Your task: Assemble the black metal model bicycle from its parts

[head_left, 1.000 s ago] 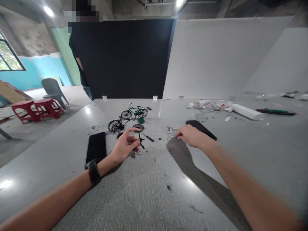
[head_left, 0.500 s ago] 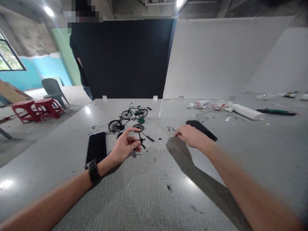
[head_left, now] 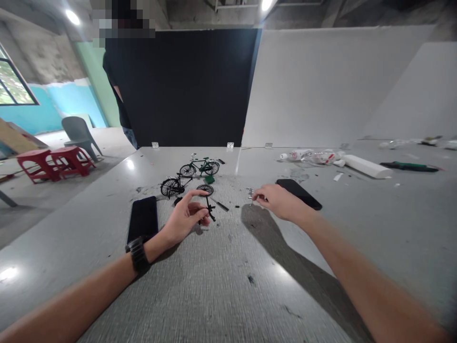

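Observation:
My left hand grips a small black bicycle part between thumb and fingers, a spoked wheel showing just above the index finger. My right hand is closed in a pinch over the small silver pieces; whatever its fingertips hold is too small to make out. Behind my left hand a black model bicycle, whose front wheel does not show, stands before a green model bicycle. A small screwdriver and a green piece lie near the wheel.
One phone lies beside my left wrist, and a dark phone-like object behind my right hand. Clear plastic packaging, a white block and a green-black tool are at the back right. A person stands behind the black panel.
My right hand has shifted slightly left over the silver pieces. My left hand and the part in it have stayed nearly still.

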The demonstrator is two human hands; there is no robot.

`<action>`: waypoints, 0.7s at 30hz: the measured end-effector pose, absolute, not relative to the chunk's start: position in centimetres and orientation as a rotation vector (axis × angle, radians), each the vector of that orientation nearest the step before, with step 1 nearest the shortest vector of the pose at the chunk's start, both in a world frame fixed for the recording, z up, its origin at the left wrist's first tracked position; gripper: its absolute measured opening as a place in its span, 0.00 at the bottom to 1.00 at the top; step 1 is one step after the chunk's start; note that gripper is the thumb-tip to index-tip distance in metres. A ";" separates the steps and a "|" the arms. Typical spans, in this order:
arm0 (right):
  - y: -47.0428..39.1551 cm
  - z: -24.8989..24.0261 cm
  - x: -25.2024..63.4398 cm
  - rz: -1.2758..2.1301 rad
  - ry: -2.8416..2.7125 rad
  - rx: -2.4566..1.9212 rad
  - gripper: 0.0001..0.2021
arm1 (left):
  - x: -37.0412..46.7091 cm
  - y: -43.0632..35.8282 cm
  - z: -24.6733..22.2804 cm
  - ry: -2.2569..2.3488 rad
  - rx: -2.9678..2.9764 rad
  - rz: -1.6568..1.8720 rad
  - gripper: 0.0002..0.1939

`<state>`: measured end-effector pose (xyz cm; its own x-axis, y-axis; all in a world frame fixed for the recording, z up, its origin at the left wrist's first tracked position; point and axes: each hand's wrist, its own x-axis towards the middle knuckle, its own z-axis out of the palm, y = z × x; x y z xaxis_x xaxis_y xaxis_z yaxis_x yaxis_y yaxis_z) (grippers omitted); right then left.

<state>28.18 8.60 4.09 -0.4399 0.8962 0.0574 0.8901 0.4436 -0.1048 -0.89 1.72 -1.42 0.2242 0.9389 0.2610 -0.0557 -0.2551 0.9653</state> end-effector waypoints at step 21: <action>4.2 1.9 20.6 0.494 -2.326 -0.812 0.10 | -1.0 1.7 -1.6 0.826 1.561 1.168 0.23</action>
<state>20.62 4.23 1.93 -0.6198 0.6568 0.4295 0.4258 0.7412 -0.5190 -1.00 1.71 -1.62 0.3064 0.9083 0.2849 -0.0342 -0.2886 0.9568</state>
